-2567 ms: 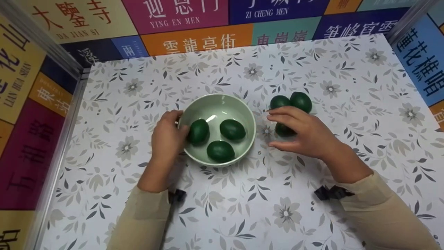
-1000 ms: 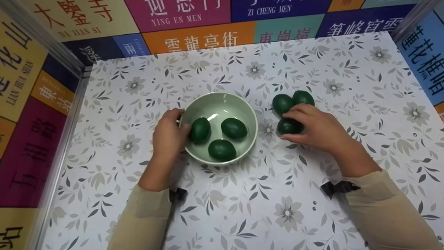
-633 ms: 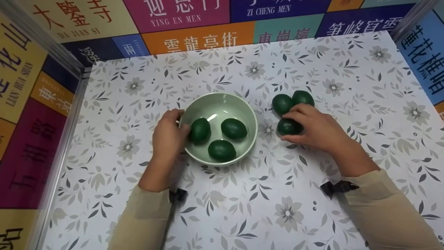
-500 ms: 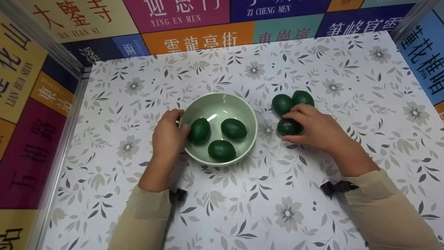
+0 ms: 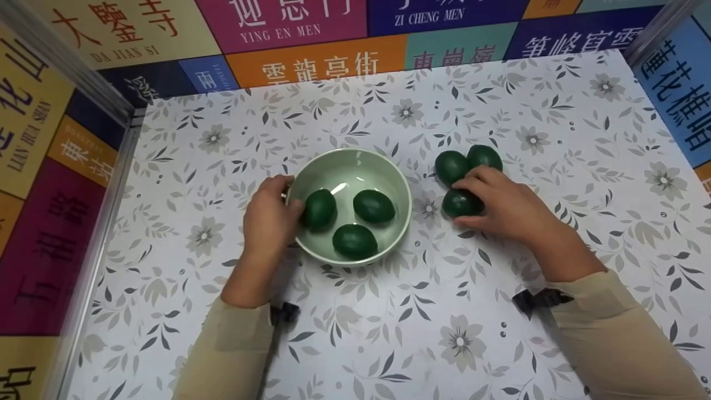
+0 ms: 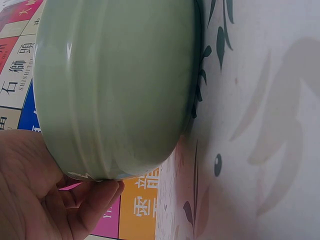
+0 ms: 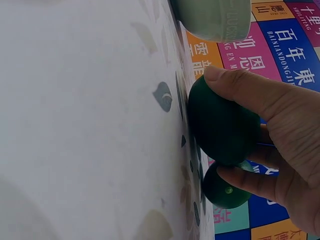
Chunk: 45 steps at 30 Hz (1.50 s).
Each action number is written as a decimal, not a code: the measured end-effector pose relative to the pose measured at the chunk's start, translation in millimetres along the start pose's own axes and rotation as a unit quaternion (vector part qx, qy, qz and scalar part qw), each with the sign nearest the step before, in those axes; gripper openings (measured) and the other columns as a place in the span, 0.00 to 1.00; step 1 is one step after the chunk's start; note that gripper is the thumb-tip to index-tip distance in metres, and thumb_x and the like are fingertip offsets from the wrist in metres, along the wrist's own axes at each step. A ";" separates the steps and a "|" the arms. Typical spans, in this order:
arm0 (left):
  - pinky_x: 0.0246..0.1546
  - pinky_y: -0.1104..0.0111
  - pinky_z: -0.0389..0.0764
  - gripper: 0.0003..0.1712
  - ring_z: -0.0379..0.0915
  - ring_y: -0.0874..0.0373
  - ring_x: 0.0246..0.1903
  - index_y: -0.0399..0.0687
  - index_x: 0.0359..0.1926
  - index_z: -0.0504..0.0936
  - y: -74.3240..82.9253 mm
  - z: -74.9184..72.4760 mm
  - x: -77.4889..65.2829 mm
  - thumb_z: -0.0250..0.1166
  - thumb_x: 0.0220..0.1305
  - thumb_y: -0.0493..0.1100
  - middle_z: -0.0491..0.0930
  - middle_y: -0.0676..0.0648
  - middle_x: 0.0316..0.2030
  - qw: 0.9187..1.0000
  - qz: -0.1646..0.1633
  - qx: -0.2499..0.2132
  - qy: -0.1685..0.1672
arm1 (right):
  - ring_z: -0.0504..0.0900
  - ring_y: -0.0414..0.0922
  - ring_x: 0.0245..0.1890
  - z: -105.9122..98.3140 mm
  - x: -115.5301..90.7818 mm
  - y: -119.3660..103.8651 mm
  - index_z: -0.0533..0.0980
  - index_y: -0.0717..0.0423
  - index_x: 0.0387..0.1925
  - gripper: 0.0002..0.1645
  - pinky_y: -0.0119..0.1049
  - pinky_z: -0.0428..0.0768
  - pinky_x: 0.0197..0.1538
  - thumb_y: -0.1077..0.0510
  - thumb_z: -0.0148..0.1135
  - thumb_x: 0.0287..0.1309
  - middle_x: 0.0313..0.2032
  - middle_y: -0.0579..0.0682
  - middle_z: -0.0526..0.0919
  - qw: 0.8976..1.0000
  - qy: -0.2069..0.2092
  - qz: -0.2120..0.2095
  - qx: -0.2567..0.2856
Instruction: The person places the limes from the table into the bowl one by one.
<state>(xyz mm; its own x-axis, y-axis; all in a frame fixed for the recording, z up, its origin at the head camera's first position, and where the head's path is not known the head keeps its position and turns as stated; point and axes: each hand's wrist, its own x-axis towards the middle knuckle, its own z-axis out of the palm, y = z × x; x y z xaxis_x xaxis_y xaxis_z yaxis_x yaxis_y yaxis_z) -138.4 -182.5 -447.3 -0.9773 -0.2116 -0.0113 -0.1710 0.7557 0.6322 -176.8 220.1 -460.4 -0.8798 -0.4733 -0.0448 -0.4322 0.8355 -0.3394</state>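
A pale green bowl [image 5: 355, 166] stands on the table with three dark green limes inside, one of them the front lime [image 5: 355, 241]. My left hand [image 5: 269, 214] grips the bowl's left rim, thumb over the edge; the left wrist view shows its fingers against the outer wall [image 6: 125, 90]. To the right of the bowl, my right hand [image 5: 508, 208] pinches the nearest of three loose limes [image 5: 462, 203] between thumb and fingers. In the right wrist view that same lime [image 7: 220, 120] sits at the table surface. Behind it lie the other two, the left lime [image 5: 451, 168] and the right lime [image 5: 485, 156].
A white floral cloth [image 5: 377, 333] covers the table. Panels with large lettering [image 5: 311, 66] rise along the back and both sides. Black wrist straps [image 5: 541, 300] show at the beige sleeves [image 5: 605, 328].
My right hand, spread over the loose limes earlier, has come down and taken hold of the nearest one. My left hand and the bowl stay in place.
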 end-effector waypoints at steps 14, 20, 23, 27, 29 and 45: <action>0.48 0.54 0.82 0.24 0.81 0.48 0.48 0.47 0.61 0.82 0.0 0.2 -0.5 0.63 0.63 0.38 0.83 0.44 0.53 1.000 -0.001 0.002 0.002 | 0.80 0.56 0.55 0.5 0.6 1.2 0.76 0.49 0.64 0.38 0.58 0.80 0.50 0.44 0.78 0.54 0.61 0.48 0.72 1.000 0.001 0.003 0.006; 0.49 0.54 0.82 0.24 0.81 0.48 0.49 0.47 0.62 0.82 -0.3 -0.1 -0.2 0.63 0.64 0.38 0.83 0.44 0.53 1.000 0.002 -0.002 0.000 | 0.79 0.56 0.55 0.6 0.3 0.8 0.76 0.50 0.64 0.38 0.58 0.80 0.50 0.45 0.79 0.54 0.60 0.49 0.72 1.000 0.006 -0.004 0.006; 0.50 0.53 0.81 0.24 0.81 0.48 0.49 0.46 0.62 0.81 -1.0 -0.5 -0.4 0.63 0.65 0.39 0.83 0.44 0.53 1.000 0.006 -0.007 -0.002 | 0.80 0.56 0.54 1.0 -0.3 0.8 0.77 0.50 0.63 0.37 0.57 0.80 0.49 0.46 0.79 0.53 0.60 0.50 0.73 1.000 0.012 -0.010 0.006; 0.51 0.53 0.81 0.24 0.81 0.48 0.50 0.45 0.63 0.81 -1.7 -0.6 -0.8 0.63 0.65 0.39 0.83 0.43 0.54 1.000 0.011 -0.011 -0.004 | 0.80 0.56 0.53 1.6 -0.4 1.0 0.77 0.51 0.62 0.37 0.57 0.81 0.48 0.46 0.79 0.52 0.59 0.51 0.73 1.000 0.015 -0.014 0.005; 0.50 0.53 0.81 0.24 0.81 0.48 0.50 0.45 0.63 0.81 -1.7 -0.4 -0.8 0.63 0.65 0.39 0.83 0.44 0.54 1.000 0.010 -0.010 -0.004 | 0.80 0.56 0.52 1.6 -0.3 0.9 0.77 0.51 0.63 0.37 0.57 0.81 0.48 0.46 0.79 0.52 0.59 0.51 0.73 1.000 0.013 -0.012 0.005; 0.51 0.52 0.81 0.25 0.80 0.47 0.50 0.44 0.62 0.81 -2.1 -0.1 0.4 0.62 0.64 0.39 0.83 0.43 0.54 1.000 0.009 -0.008 -0.004 | 0.80 0.55 0.52 1.0 -0.3 -0.6 0.77 0.50 0.62 0.37 0.57 0.81 0.49 0.45 0.79 0.53 0.59 0.50 0.73 1.000 0.009 -0.014 0.002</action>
<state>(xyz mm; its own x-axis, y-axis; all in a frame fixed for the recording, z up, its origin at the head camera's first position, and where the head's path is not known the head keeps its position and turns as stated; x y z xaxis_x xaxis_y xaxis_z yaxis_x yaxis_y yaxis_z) -138.4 -184.3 -448.6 -0.9813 -0.1925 -0.0067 -0.1515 0.7497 0.6442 -176.1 219.4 -461.1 -0.8707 -0.4914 -0.0183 -0.4559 0.8206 -0.3446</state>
